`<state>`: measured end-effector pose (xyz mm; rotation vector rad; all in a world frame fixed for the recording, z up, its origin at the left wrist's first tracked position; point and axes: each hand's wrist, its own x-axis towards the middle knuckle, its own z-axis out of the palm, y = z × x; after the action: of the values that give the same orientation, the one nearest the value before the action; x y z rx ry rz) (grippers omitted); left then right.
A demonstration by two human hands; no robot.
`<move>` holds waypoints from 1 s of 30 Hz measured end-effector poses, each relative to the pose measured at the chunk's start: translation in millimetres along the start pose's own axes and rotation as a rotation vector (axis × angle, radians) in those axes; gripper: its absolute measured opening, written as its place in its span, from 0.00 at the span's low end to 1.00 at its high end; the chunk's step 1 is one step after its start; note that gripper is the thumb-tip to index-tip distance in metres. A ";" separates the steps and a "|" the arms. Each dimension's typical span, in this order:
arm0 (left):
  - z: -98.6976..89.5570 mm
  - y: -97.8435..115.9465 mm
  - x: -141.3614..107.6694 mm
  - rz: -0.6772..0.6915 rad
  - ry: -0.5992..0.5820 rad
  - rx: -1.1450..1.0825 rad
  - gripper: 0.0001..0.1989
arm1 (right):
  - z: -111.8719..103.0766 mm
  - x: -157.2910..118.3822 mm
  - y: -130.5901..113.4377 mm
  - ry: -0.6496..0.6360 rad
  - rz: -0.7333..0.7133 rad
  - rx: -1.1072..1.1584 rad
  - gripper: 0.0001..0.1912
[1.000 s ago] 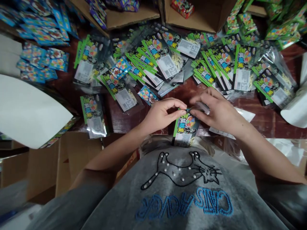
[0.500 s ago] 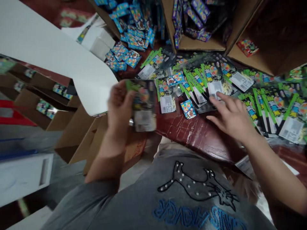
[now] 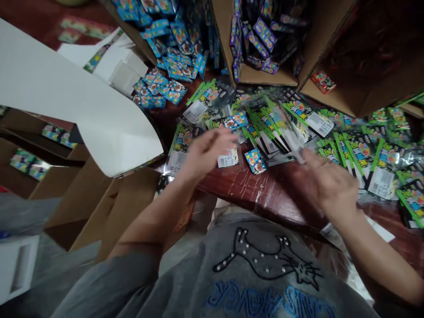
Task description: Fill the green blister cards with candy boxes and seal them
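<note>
Right of centre, the right hand [image 3: 334, 185] pinches a pouch [image 3: 287, 126]; the left hand [image 3: 207, 152] blurs, grip unreadable. Between them, red table [image 3: 268, 190] reaches its front edge.

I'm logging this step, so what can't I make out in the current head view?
Head view, all:
Right hand: motion blur hides whether it grips the smeared packet.
Left hand: motion blur hides whether it holds anything.
Labelled packet behind that hand: partly hidden by it.
Dark carton: depths lost in shadow.
Blue boxes: cut off by top edge.
</note>
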<state>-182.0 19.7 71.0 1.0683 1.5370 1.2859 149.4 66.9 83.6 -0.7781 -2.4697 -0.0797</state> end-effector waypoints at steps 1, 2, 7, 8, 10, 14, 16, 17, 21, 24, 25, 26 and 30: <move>25.3 -0.4 1.5 -0.089 -0.125 -0.168 0.29 | -7.4 0.1 -15.1 -0.018 -0.098 0.043 0.32; 48.1 -2.2 2.8 -0.137 -0.201 -0.282 0.30 | -13.3 0.2 -28.1 -0.083 -0.185 0.097 0.29; 107.7 -15.0 -9.2 -0.008 -0.405 -0.205 0.24 | -21.7 2.6 -34.3 -0.266 -0.041 0.264 0.40; 110.4 -16.0 -14.5 0.029 -0.487 -0.142 0.22 | -20.2 3.1 -25.3 -0.220 0.050 0.262 0.38; 112.6 -16.1 -24.1 0.077 -0.603 -0.043 0.18 | -15.6 3.1 -5.5 -0.154 0.193 0.268 0.28; 118.7 -12.1 -34.7 0.106 -0.614 0.088 0.18 | -10.3 3.8 21.9 -0.211 0.274 0.415 0.12; 123.0 -8.9 -37.3 0.084 -0.625 0.127 0.16 | -15.2 8.0 31.1 -0.327 0.280 0.513 0.12; 124.8 -7.0 -38.6 0.057 -0.642 0.119 0.15 | -19.2 11.5 36.1 -0.416 0.259 0.571 0.13; 129.4 -0.1 -44.9 -0.141 -0.718 -0.049 0.21 | -34.7 28.5 59.5 -0.727 0.026 0.886 0.13; 132.6 -1.0 -47.5 -0.258 -0.619 -0.074 0.21 | -35.7 29.3 71.1 -0.693 -0.015 0.969 0.10; 134.1 -2.9 -47.7 -0.259 -0.542 -0.067 0.19 | -33.3 25.5 71.6 -0.599 0.052 0.924 0.10; 135.9 -5.3 -47.7 -0.246 -0.450 -0.068 0.18 | -29.9 19.9 69.7 -0.473 0.161 0.866 0.10; 148.4 -17.2 -47.7 -0.203 -0.129 -0.141 0.19 | -8.3 -10.6 37.3 -0.188 0.664 0.798 0.22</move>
<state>-28.4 12.3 40.4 0.8651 1.3974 1.1453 181.0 90.7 81.4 -1.1831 -1.9833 1.1727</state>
